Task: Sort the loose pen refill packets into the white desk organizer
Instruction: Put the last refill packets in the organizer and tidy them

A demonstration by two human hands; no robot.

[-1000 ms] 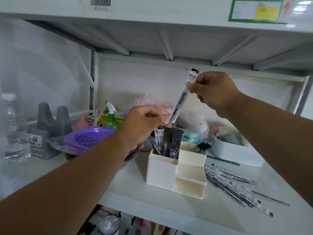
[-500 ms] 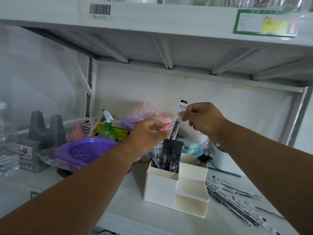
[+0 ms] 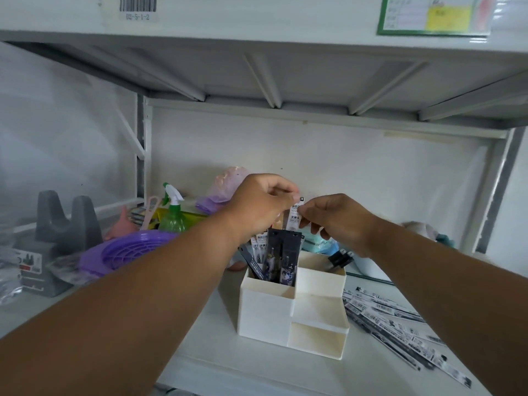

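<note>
The white desk organizer (image 3: 265, 312) stands on the shelf, with several refill packets (image 3: 281, 258) upright in its tall back-left compartment. Just above that compartment, a white pen refill packet (image 3: 295, 217) hangs upright, its lower end behind the dark packets. My right hand (image 3: 334, 221) pinches the packet's upper part. My left hand (image 3: 260, 207) hovers beside it with curled fingertips at the packet's top; whether they grip it is unclear. Several loose refill packets (image 3: 400, 330) lie on the shelf to the right of the organizer.
A purple basket (image 3: 125, 252), a green spray bottle (image 3: 173, 215) and a grey stand (image 3: 61, 238) sit to the left. A white bin (image 3: 371, 270) stands behind the right forearm. The upper shelf (image 3: 257, 52) hangs low overhead. Black clips (image 3: 340, 258) sit in the organizer's back-right compartment.
My right hand has brought the packet down from high above to just over the organizer's tall compartment. My left hand has come in next to its top.
</note>
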